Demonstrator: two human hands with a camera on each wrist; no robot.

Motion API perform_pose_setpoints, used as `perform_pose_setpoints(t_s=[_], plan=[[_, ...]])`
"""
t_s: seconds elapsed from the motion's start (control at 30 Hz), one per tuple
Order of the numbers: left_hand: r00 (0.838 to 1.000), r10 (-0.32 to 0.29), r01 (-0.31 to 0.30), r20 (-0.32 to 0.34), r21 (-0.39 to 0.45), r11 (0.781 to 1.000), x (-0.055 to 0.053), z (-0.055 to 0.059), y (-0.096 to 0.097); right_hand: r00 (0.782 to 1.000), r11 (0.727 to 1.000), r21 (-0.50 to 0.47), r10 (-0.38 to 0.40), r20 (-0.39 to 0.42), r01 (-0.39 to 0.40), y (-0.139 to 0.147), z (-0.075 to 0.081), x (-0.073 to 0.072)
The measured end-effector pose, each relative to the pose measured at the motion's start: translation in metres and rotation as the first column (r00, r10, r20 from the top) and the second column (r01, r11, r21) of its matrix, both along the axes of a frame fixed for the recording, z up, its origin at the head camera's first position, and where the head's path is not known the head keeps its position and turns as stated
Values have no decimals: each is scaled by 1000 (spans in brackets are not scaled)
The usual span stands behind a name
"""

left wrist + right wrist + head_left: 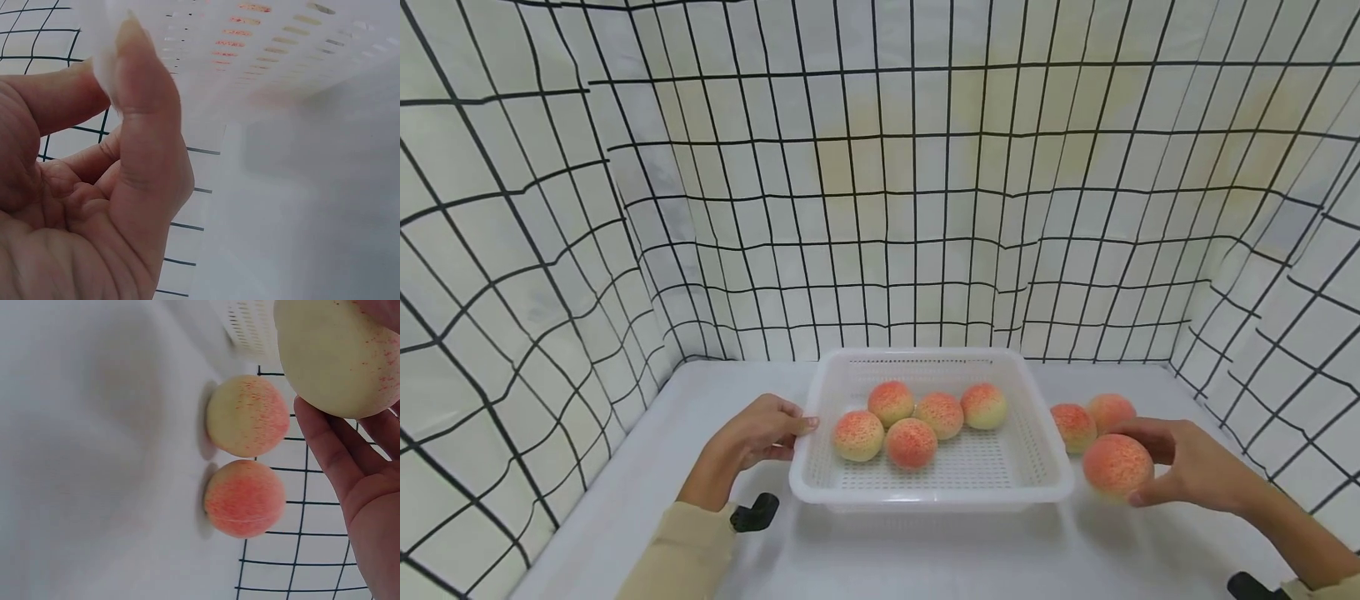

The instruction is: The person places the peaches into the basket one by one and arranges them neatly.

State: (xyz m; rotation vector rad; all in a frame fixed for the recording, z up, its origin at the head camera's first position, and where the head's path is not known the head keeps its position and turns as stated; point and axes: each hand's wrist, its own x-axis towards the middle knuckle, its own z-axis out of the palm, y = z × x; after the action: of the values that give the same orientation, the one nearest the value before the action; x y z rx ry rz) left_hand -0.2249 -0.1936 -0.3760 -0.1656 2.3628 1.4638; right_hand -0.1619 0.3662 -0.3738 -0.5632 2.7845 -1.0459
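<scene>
A white plastic basket (925, 497) with slotted walls holds several red-and-yellow peaches (912, 443). My left hand (758, 435) pinches the basket's left rim; in the left wrist view the thumb (147, 94) lies along the outside of the basket wall. Beyond the basket's right side, my right hand (1187, 467) grips one peach (1117, 464) between thumb and fingers. The right wrist view shows that peach's pale yellow side (331, 362), held above the table surface. Two more peaches, one blotched red (1073, 427) and one pinker (1109, 412), rest on the table just behind it.
A white table (925, 554) lies under everything. Pale cloth walls (880, 200) with a black grid enclose the back and both sides. Black wrist devices (756, 512) sit at both sleeves. Shadow shows below the basket's front edge.
</scene>
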Motion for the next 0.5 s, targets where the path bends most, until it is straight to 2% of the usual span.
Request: perform_pose_setpoints(t_s=[0.37, 0.5], plan=[[1000, 9, -9, 1, 13, 1000, 0, 0, 0, 991, 998, -32, 47, -124, -51, -14, 30, -2], [1000, 5, -5, -3, 16, 1000, -1, 0, 1, 990, 998, -24, 51, -131, -55, -26, 37, -4]])
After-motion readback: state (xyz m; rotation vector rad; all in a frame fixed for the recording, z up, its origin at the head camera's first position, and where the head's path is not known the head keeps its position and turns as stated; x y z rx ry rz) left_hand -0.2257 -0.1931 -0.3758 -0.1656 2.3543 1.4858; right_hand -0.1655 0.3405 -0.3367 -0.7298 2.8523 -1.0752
